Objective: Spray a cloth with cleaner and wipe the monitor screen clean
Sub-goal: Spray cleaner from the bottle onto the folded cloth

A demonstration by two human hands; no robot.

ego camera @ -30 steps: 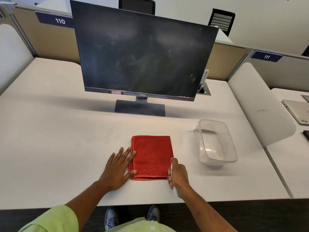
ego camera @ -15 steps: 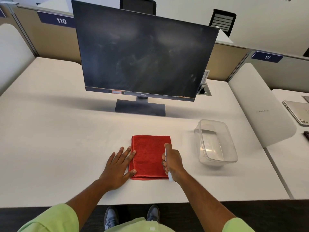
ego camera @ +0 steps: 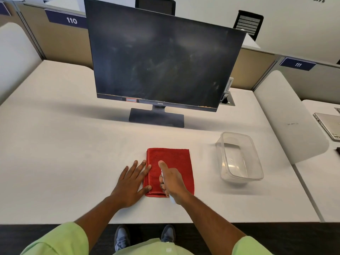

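The left hand (ego camera: 131,183) lies spread flat, pinning the red cloth (ego camera: 173,161) to the surface (ego camera: 64,153). The right hand (ego camera: 172,181), its grip wrapped around a small spray bottle (ego camera: 172,199), hovers above the cloth. Beyond, the monitor (ego camera: 161,61) looks smudged: wiping remains undone.

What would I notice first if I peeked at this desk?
The big black smudged monitor screen standing at the back of the white desk. Then the bright red folded cloth near the front edge, with the left hand flat on its side and the right hand holding a small white spray bottle above it.
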